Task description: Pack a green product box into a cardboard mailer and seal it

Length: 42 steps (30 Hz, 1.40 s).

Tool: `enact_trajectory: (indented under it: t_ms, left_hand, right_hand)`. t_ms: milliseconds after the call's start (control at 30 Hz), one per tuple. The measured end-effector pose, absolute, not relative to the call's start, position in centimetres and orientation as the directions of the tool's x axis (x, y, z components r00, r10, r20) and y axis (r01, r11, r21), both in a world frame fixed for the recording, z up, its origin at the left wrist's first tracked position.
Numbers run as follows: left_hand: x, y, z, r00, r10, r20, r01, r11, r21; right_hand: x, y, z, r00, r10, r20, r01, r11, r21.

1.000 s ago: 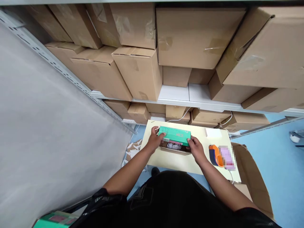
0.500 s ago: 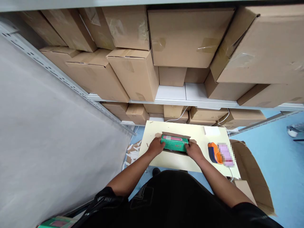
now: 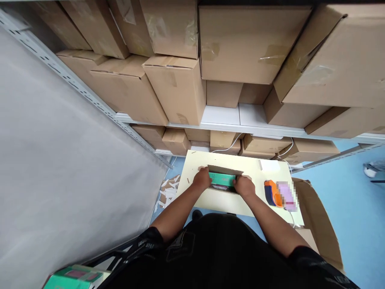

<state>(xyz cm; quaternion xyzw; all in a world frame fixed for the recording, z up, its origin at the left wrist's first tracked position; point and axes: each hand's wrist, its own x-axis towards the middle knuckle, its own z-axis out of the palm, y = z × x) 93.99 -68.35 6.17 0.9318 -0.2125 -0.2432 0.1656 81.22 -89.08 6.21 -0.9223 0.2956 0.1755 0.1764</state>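
Change since a second ago: I am pressing the green carton (image 3: pixel 223 179) down into the small cardboard box (image 3: pixel 225 172); a second ago I was holding it above the box with its whole top showing, and now only a strip of its green top with the pink label is showing between my hands.
Left hand (image 3: pixel 202 179): I am curling it closed over the left end of the green carton, fingers bent down against the box's left edge.
Right hand (image 3: pixel 244 186): I am closing it over the right end of the green carton, knuckles up, gripping it.
Green carton: a flat rectangular pack, smooth printed card, lying level inside the cardboard box.
Cardboard box: a low brown corrugated box with its flaps standing open, sitting on the middle of the surface (image 3: pixel 216 202).
Surface: pale yellow, smooth and matte, rectangular.
Tape dispenser (image 3: pixel 272 193): orange and dark blue plastic, rounded, resting on the surface well to the right of my right hand.
White pad (image 3: pixel 269 165): a small flat white rectangle near the far right corner of the surface.
Shelving (image 3: pixel 228 120): white metal shelves stacked with taped brown cartons of many sizes.
Second green carton (image 3: pixel 76 277): lying at the lower left, beside my body.
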Motion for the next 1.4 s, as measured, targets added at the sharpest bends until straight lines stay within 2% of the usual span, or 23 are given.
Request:
enact_trajectory:
  t_ms: [133,200,300,367,467,567,700,867,1000,1233,1400]
  left_hand:
    - [93.7,-66.5,5.1,0.86,-0.409,-0.306,-0.263,-0.868,0.422]
    - [93.6,-65.5,3.9,0.85,-0.375,-0.37,-0.188,-0.872,0.451]
    - [93.5,-64.6,2.1,0.746,-0.396,-0.536,-0.031,-0.824,0.566]
    - [93.2,-64.3,1.2,0.698,-0.435,-0.569,0.035,-0.773,0.634]
    - [92.3,-64.1,0.6,0.738,-0.431,-0.52,0.077,-0.711,0.699]
    - [90.7,-63.8,0.3,0.787,-0.373,-0.492,0.153,-0.654,0.741]
    - [87.6,-63.5,0.3,0.863,-0.24,-0.443,0.247,-0.565,0.787]
    - [83.3,-62.3,1.8,0.966,0.109,-0.235,0.258,-0.475,0.842]
    - [78.5,-59.7,3.0,0.913,0.384,-0.135,0.313,-0.451,0.836]
    - [66.0,-55.0,3.6,0.806,0.577,-0.133,0.378,-0.328,0.866]
    - [57.2,-51.5,4.8,0.692,0.709,-0.138,0.49,-0.32,0.811]
  right_hand:
    - [78.2,-89.6,5.5,0.743,-0.597,-0.302,-0.663,-0.719,-0.209]
    - [76.9,-90.0,4.6,0.685,-0.628,-0.369,-0.723,-0.648,-0.241]
    - [76.1,-90.1,2.8,0.615,-0.568,-0.547,-0.782,-0.527,-0.333]
    - [76.1,-89.8,1.6,0.616,-0.536,-0.577,-0.783,-0.497,-0.374]
    - [76.2,-89.7,0.2,0.652,-0.518,-0.554,-0.758,-0.455,-0.467]
    - [76.2,-90.5,-0.5,0.7,-0.467,-0.54,-0.711,-0.387,-0.587]
    - [76.5,-92.7,0.0,0.765,-0.406,-0.501,-0.644,-0.464,-0.608]
    - [78.6,-94.3,2.2,0.857,-0.227,-0.463,-0.491,-0.632,-0.6]
    - [80.6,-93.4,4.1,0.888,-0.051,-0.457,-0.347,-0.727,-0.593]
    - [82.2,-87.4,5.1,0.863,0.257,-0.434,-0.074,-0.787,-0.613]
    - [81.1,-80.3,5.5,0.786,0.421,-0.453,0.067,-0.786,-0.615]
